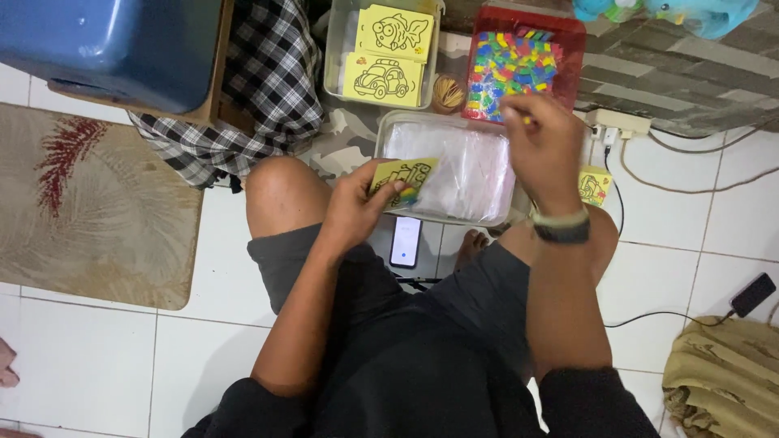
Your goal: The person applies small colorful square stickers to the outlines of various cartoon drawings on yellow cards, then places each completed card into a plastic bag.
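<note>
I sit cross-legged on a white tiled floor. My left hand (355, 207) grips a small yellow picture card (403, 178) with coloured patches, held above a clear plastic tub of clear bags (454, 162). My right hand (542, 146) is raised over the near edge of a red tray of small colourful pieces (519, 69); its fingers are curled, and a small yellow bit shows at the fingertips. A dark band with a pale strap sits on that wrist.
A clear tub with two yellow outline cards (385, 57) stands at the back, a small cup of rubber bands (448, 92) beside it. A phone (406, 242) lies between my knees. Another yellow card (595, 185), a power strip (618, 123), cables, a patterned mat (89, 203) and a blue container (114, 49) surround me.
</note>
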